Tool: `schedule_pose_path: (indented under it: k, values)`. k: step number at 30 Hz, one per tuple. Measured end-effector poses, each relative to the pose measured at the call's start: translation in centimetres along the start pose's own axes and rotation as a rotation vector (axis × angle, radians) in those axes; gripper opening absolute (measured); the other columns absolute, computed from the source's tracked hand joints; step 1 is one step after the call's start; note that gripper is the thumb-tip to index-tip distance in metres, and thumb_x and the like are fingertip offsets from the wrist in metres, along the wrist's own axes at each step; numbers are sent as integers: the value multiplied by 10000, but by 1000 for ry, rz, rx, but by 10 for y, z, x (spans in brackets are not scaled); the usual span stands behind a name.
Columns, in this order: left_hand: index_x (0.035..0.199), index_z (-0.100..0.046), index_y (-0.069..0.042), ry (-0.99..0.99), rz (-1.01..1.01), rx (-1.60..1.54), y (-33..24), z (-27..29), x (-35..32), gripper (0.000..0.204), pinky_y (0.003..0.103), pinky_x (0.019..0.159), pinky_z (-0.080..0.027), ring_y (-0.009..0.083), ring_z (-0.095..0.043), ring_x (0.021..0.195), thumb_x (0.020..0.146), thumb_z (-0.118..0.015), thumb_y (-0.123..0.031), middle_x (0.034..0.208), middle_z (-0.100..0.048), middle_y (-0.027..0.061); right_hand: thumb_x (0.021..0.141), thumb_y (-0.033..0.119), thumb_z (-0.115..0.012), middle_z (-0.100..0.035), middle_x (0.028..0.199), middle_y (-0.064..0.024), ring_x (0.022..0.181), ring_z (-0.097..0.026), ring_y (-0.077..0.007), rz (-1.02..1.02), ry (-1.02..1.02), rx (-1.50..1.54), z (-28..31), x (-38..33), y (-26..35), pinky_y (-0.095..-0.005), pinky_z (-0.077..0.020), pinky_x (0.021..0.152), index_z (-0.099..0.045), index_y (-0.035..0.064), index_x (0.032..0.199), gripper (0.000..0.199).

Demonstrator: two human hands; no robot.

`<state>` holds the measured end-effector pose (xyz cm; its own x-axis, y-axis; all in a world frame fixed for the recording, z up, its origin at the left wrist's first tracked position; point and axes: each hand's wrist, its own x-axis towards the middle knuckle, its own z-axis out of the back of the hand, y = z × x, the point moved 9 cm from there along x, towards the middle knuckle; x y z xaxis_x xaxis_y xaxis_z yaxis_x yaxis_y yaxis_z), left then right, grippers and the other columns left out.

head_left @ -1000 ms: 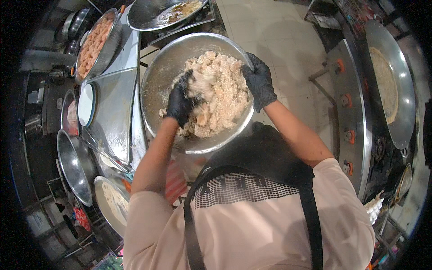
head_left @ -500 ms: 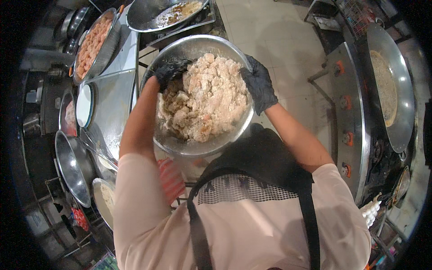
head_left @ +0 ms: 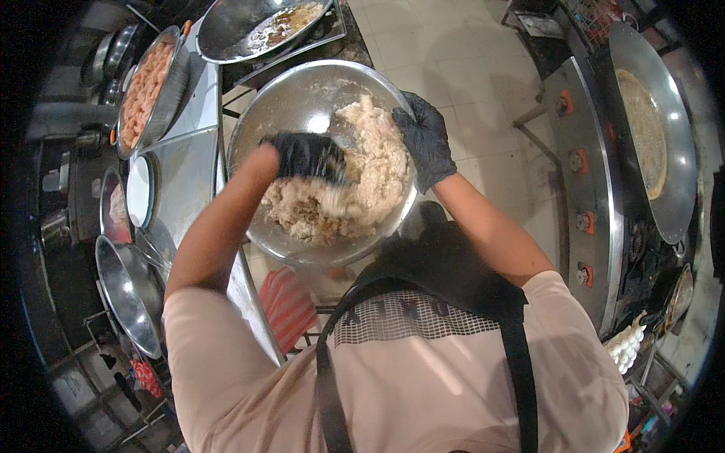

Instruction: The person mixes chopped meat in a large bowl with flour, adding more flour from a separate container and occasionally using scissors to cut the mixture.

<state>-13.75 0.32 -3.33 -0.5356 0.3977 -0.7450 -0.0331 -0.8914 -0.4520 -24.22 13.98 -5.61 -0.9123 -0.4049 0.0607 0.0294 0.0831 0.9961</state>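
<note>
A large metal mixing bowl is in front of me, its mouth facing up. Pale chunks coated in a floury powder are heaped in its right and near parts, and its far left wall is bare. My right hand, in a black glove, grips the bowl's right rim, thumb over the edge. My left hand, gloved in black too, is down inside the bowl at the chunks. Motion smears its fingers, so what they hold does not show.
To the left, a metal table carries a basin of pinkish raw meat pieces and a round white lid. A wide wok stands beyond the bowl. On the right, another wok with frothy liquid sits on a stove.
My left hand has moved from the bowl's left wall toward its middle. The chunks have shifted rightward and nearer, baring the far left wall. My right hand keeps its grip on the rim.
</note>
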Motion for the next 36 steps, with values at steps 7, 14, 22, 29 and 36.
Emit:
schedule_pose_path:
  k: [7,14,22,29,36]
  values:
    - [1375,-358,-139,-607,385,392,3,-73,-90,849,467,1083,-231,422,-138,1352,677,-706,-473,1472,-212,163,809,55,-562,-642,954,-138,849,-598,-197,5,27,-35,-6,0,2,-317,-466,786,-574,-19,1098,298]
    - [1389,-294,-150,-1035,243,-1142,105,-64,-66,564,330,966,-412,217,-438,1181,854,-469,-125,1381,-370,84,804,49,-544,-640,952,-145,849,-603,-209,20,26,-71,-9,-8,9,-329,-470,788,-570,-19,1098,303]
    - [1228,-539,-150,-616,414,-110,63,16,-76,539,356,962,-406,235,-494,1121,721,-704,-74,1253,-528,88,807,58,-534,-638,925,-144,829,-597,-211,-12,10,-79,-4,-9,7,-328,-469,773,-567,-22,1093,299]
    - [1267,-505,-115,-504,121,-316,138,49,50,407,334,1045,-314,235,-438,1208,887,-533,-257,1341,-463,83,811,24,-531,-630,1001,-125,885,-574,-174,24,37,39,-7,-12,15,-308,-457,811,-541,-23,1151,343]
    - [1268,-514,-119,-193,296,-754,48,11,80,617,383,993,-344,253,-481,1162,815,-562,-535,1294,-508,112,794,27,-573,-635,969,-132,880,-596,-201,14,-53,-4,0,-12,7,-321,-459,807,-568,-25,1086,296]
